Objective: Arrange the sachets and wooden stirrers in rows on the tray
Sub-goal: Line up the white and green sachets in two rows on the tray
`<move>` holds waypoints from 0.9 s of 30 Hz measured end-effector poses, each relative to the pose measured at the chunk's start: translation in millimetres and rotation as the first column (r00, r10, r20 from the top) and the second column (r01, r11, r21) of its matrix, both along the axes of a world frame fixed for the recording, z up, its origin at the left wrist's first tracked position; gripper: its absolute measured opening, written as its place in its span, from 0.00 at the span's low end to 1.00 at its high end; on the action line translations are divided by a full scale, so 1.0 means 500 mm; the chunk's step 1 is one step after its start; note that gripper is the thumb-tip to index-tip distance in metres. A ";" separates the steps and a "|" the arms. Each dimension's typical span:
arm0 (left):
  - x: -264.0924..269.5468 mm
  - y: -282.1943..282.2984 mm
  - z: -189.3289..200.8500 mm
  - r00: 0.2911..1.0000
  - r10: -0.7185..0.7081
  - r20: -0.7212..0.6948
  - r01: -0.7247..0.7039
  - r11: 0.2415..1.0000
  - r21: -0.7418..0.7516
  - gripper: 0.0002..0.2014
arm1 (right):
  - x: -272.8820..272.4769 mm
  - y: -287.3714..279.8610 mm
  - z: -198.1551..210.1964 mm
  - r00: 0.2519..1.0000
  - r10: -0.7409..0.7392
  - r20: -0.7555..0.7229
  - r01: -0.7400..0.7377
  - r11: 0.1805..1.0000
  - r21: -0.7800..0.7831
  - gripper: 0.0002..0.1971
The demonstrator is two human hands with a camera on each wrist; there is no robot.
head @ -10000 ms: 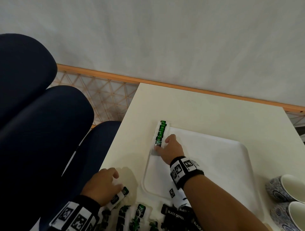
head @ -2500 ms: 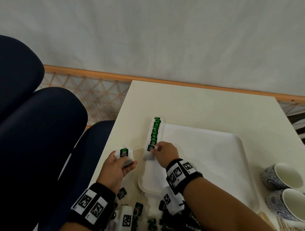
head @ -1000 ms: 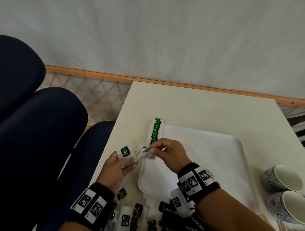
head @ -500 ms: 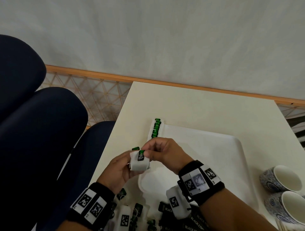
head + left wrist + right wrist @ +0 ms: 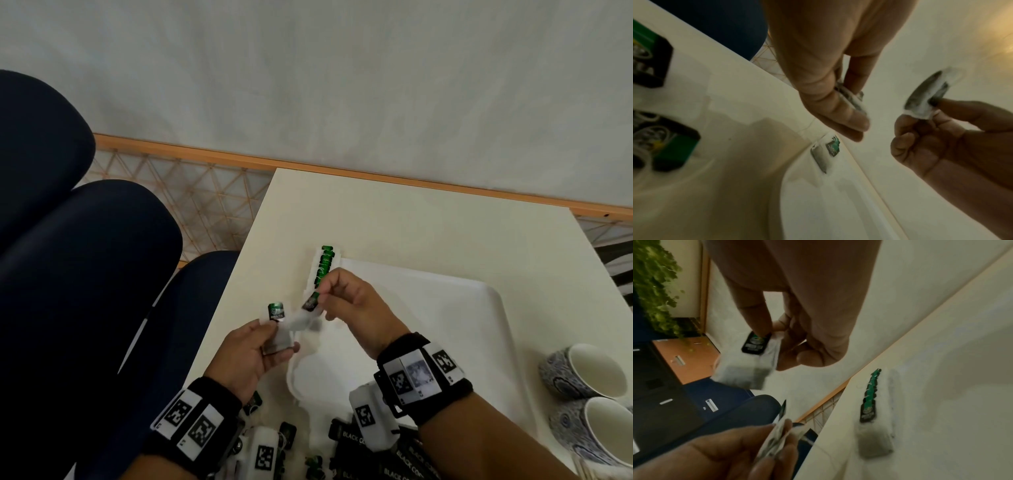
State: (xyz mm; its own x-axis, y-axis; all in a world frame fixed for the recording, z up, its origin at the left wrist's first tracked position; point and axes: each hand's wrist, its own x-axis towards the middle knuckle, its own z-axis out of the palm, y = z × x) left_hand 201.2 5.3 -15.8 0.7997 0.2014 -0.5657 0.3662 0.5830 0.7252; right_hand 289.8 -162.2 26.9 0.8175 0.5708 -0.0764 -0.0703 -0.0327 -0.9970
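Observation:
My left hand (image 5: 274, 342) grips a small stack of white tea sachets (image 5: 276, 313) with green-black tags, held above the table's left edge; the left wrist view shows the stack (image 5: 852, 99) between thumb and fingers. My right hand (image 5: 320, 297) pinches a single tea sachet (image 5: 308, 310) by its tag end, so it hangs just left of the white tray (image 5: 445, 325); the sachet (image 5: 754, 360) is blurred in the right wrist view. A row of overlapping sachets (image 5: 323, 265) lies along the tray's left rim, and its near end (image 5: 869, 412) lies below my right hand.
Loose green tea sachets (image 5: 287, 433) and black coffee sachets (image 5: 349, 440) lie on the table's near edge. Two patterned cups (image 5: 582, 371) stand at the right. Dark blue chairs (image 5: 102, 274) stand left of the table. A wall rises behind.
Half a second ago both hands met at the stack. My right hand has since drawn one sachet off it and moved up and right, toward the row's near end. The left hand stays.

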 end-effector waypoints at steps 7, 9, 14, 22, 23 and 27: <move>-0.002 0.017 -0.027 0.994 0.095 -0.057 -0.082 0.978 0.194 0.08 | 0.031 -0.006 -0.088 0.973 -0.050 0.224 0.169 0.817 -0.551 0.07; -0.002 0.015 -0.026 0.995 0.086 -0.054 -0.073 0.977 0.202 0.08 | 0.031 0.002 -0.109 0.983 -0.037 0.181 0.138 0.797 -0.588 0.06; -0.002 0.011 -0.020 0.996 0.073 -0.048 -0.061 0.975 0.212 0.08 | 0.033 0.032 -0.142 0.984 -0.101 0.144 0.169 0.781 -0.602 0.03; -0.004 0.016 -0.025 0.996 0.085 -0.039 -0.075 0.977 0.202 0.08 | 0.041 0.033 -0.155 0.983 -0.152 0.098 0.180 0.754 -0.631 0.17; -0.005 0.016 -0.026 0.996 0.083 -0.039 -0.074 0.976 0.203 0.08 | 0.040 0.031 -0.156 0.989 -0.120 0.085 0.147 0.754 -0.640 0.22; -0.005 0.010 -0.025 0.997 0.067 -0.041 -0.057 0.977 0.208 0.08 | 0.033 0.032 -0.153 0.990 0.007 0.138 0.092 0.709 -0.699 0.30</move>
State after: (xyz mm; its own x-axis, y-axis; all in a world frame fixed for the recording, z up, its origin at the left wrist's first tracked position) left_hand 198.9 10.2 -28.5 0.7551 0.3659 -0.5440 0.3710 0.4456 0.8147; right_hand 306.1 -146.1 -49.6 0.8701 0.3568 -0.3400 0.0299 -0.7268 -0.6862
